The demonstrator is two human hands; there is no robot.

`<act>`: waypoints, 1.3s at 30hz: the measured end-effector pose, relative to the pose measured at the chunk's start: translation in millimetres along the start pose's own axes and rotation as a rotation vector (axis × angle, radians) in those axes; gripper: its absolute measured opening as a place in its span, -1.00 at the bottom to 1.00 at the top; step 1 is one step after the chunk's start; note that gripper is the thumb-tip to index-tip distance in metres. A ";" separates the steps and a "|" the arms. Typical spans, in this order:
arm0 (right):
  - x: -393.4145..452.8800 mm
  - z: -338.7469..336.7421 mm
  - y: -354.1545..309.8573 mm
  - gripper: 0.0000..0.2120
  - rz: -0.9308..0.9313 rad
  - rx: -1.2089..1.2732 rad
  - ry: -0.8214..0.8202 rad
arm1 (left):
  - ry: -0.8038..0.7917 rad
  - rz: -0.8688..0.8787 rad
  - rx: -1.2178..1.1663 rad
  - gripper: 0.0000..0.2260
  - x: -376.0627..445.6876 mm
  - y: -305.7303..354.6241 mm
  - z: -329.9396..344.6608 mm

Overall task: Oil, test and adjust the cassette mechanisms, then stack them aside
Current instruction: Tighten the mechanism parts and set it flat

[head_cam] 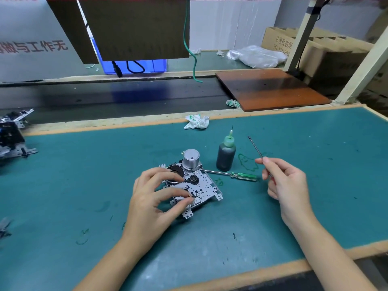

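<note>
A silver cassette mechanism (200,183) with a round motor on its far end lies on the green mat (84,185) at the centre. My left hand (153,198) holds it, fingers curled over its left and near edges, thumb and forefinger on the near side. To the right, raised off the mat, my right hand (287,185) grips a thin screwdriver (255,147), its shaft pointing up and away. A dark oil bottle (225,155) with a green needle cap stands just right of the mechanism. A green-handled screwdriver (235,174) lies beside the bottle.
Several cassette mechanisms (12,135) are piled at the far left edge. A crumpled tissue (196,121) lies at the mat's far rim, another (233,103) by a brown board (273,89). A dark conveyor belt (105,97) runs behind. Cardboard boxes (315,45) stand at the back right.
</note>
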State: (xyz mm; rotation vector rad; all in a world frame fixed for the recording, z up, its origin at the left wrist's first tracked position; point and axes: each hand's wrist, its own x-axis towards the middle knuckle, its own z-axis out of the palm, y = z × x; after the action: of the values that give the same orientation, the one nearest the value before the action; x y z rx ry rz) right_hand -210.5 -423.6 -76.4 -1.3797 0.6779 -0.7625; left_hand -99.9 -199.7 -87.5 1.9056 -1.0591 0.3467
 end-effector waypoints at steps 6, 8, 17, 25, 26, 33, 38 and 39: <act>0.0 0.3 0.4 -0.79 0.016 -0.010 -0.011 | 0.016 -0.035 0.006 -0.77 0.7 0.6 0.2; -0.2 0.4 0.0 -0.79 0.022 -0.014 -0.015 | 0.003 -0.005 -0.008 -0.77 0.8 0.0 -0.2; -0.1 0.7 -0.6 -0.80 0.038 -0.028 -0.023 | -0.001 -0.034 -0.013 -0.76 1.8 1.9 -0.1; 1.5 -2.3 2.5 -0.80 0.035 -0.065 0.013 | -0.013 -0.099 -0.079 -0.78 2.0 1.9 -0.8; 1.9 -2.6 3.6 -0.81 0.032 -0.078 0.022 | -0.019 -0.094 -0.087 -0.78 2.0 1.5 -0.9; 5.0 -3.6 9.6 -0.82 -0.028 -0.195 0.066 | -0.035 -0.108 -0.146 -0.83 2.8 -0.2 -2.6; 4.4 -0.8 9.5 -0.81 -0.090 -0.290 0.055 | -0.034 -0.069 -0.133 -0.84 2.3 -3.3 -1.8; 4.5 -0.8 9.3 -0.81 -0.104 -0.315 0.052 | -0.027 -0.071 -0.108 -0.82 2.4 -3.4 -1.6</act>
State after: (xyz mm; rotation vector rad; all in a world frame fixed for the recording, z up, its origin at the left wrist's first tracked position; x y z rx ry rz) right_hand -207.8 -427.3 -85.6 -1.6967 0.7969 -0.7993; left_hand -95.5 -199.0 -87.1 1.8510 -1.0048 0.2193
